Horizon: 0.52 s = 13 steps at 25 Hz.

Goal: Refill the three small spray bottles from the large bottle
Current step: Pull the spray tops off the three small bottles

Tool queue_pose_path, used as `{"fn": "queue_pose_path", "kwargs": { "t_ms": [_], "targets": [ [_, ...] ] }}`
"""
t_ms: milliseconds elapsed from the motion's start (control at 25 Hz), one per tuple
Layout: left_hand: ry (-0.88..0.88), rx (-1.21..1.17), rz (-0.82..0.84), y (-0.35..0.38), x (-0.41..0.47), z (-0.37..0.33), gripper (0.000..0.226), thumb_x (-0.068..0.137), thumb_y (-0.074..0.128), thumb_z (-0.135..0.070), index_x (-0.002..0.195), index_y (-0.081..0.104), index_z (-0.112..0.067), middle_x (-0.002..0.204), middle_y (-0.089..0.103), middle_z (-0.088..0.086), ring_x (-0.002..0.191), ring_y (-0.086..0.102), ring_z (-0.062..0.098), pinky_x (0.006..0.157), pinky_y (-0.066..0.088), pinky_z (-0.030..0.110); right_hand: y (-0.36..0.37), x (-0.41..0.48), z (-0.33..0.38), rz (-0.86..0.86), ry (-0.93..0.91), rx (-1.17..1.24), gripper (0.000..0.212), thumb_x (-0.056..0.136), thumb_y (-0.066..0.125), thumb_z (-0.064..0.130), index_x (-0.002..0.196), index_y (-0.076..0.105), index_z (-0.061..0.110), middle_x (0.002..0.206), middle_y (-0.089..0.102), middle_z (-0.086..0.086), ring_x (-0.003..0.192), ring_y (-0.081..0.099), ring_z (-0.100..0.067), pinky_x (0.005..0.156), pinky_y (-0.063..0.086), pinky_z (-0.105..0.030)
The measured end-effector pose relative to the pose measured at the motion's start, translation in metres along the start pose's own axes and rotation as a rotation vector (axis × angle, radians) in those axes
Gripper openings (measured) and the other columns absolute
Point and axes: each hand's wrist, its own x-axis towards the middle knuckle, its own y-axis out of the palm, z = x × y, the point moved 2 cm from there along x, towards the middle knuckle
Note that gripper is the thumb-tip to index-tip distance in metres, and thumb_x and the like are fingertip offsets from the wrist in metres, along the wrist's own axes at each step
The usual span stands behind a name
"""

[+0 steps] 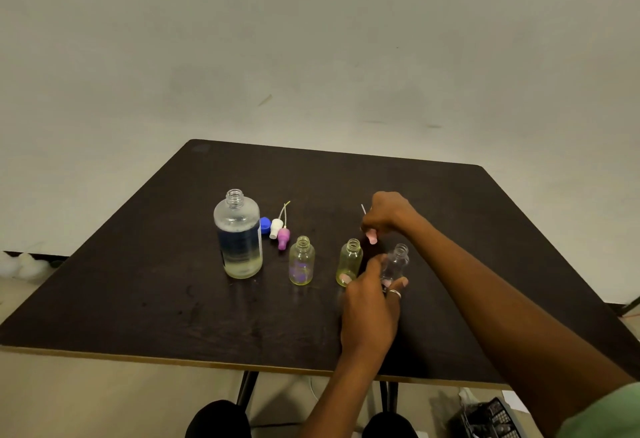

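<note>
My left hand (372, 302) steadies the clear, uncapped small bottle (396, 262); my right hand (386, 214) pinches its pink spray head (372, 238).

A plain, pale wall (311, 39) with a few faint scuffs fills the view behind a dark brown worktop (138, 299) with a light edge and black legs (246, 387). The floor (104, 403) is beige; a black crate (491, 418) sits lower right. Light is dim and even.

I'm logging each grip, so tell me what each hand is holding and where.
Left hand grips the clear small bottle around its lower body. Right hand pinches the pink spray head by its upper part.
</note>
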Motion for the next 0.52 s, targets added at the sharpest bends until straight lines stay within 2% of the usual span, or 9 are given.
{"fn": "queue_pose_path", "kwargs": {
  "t_ms": [200, 360, 520],
  "targets": [
    [-0.006, 0.000, 0.002, 0.0004, 0.0001, 0.0006, 0.043, 0.091, 0.067, -0.037, 0.131, 0.054, -0.034, 0.117, 0.067, -0.012, 0.096, 0.056, -0.007, 0.085, 0.052, 0.017, 0.0080, 0.0025, -0.0003, 0.023, 0.002, 0.012, 0.025, 0.080, 0.071, 0.029, 0.067, 0.056, 0.014, 0.069, 0.059, -0.003, 0.059, 0.057, -0.012, 0.052, 0.044, -0.021],
    [-0.009, 0.004, 0.013, 0.0004, 0.0000, -0.0007, 0.043, 0.091, 0.067, -0.037, 0.132, 0.053, -0.033, 0.119, 0.067, -0.011, 0.095, 0.053, -0.009, 0.083, 0.049, 0.014, 0.0073, 0.0021, -0.0011, 0.033, -0.003, 0.026, 0.024, 0.082, 0.070, 0.031, 0.074, 0.059, 0.012, 0.069, 0.058, -0.002, 0.058, 0.057, -0.011, 0.050, 0.041, -0.020],
    [-0.025, 0.009, 0.026, 0.0006, 0.0001, -0.0015, 0.044, 0.091, 0.066, -0.038, 0.133, 0.052, -0.034, 0.119, 0.067, -0.011, 0.099, 0.057, -0.005, 0.084, 0.051, 0.016, 0.0069, 0.0012, 0.0004, 0.037, -0.006, 0.035, 0.031, 0.083, 0.071, 0.036, 0.068, 0.053, 0.014, 0.065, 0.058, 0.000, 0.055, 0.057, -0.010, 0.048, 0.040, -0.019]
  ]
}}
